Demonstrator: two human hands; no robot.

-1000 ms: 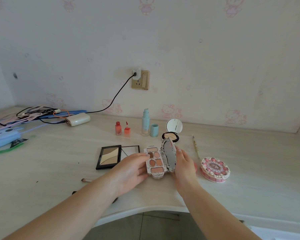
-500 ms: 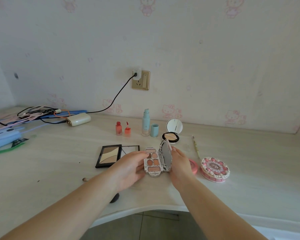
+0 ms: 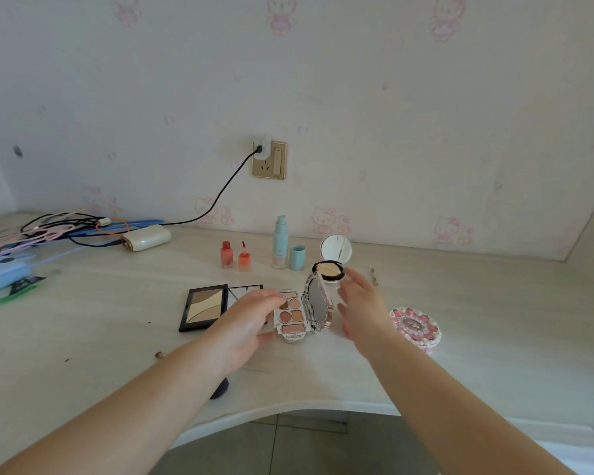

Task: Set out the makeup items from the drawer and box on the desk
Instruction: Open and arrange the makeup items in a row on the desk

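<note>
A pale desk (image 3: pixel 460 303) against cartoon-print wallpaper carries the makeup laid out so far, each piece opened, probably to show its contents. The ornate palette (image 3: pixel 290 317) stands open under the left hand (image 3: pixel 251 323), whose fingers rest on its left edge, seemingly to steady it. The right hand (image 3: pixel 360 303) hovers just right of the upright lid, fingers spread and empty, the round pink case (image 3: pixel 415 327) beyond it.

Set on the pale wooden counter (image 3: pixel 460 303): open ornate blush palette (image 3: pixel 294 315) centre, black rectangular contour palette (image 3: pixel 204 307) left, round pink cake-shaped box (image 3: pixel 415 329) right, round open powder compact (image 3: pixel 330 269) behind.
</note>
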